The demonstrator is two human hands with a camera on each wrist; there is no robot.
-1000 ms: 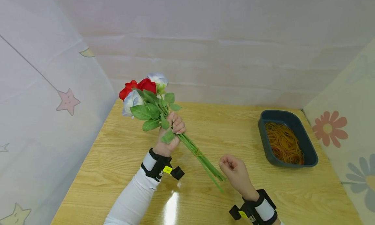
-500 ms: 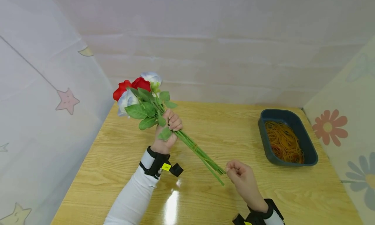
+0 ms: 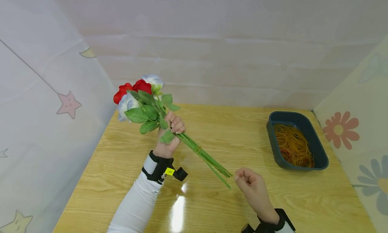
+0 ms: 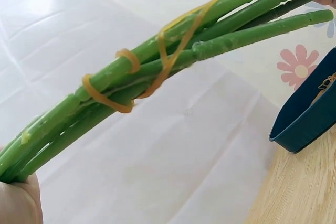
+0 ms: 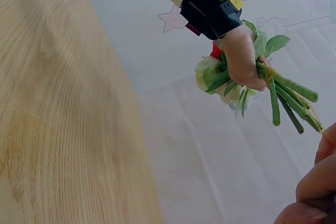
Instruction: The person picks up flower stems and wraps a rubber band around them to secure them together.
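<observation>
Above the wooden table (image 3: 127,165), left hand (image 3: 168,136) gripping the bunch of roses (image 3: 142,101) by the stems (image 3: 203,155), held up, blooms tilted away to the left. Just beside the stem ends, right hand (image 3: 250,185) curled, pinching a thin rubber band (image 4: 157,61); whether truly held, cannot tell. Farther right, dark tray (image 3: 274,152).

We are finding no readable text. We are noting one small yellow tag (image 3: 169,171) on the left wristband (image 3: 159,167), also showing in the right wrist view (image 5: 235,2); its dark print is staying too small to read.
</observation>
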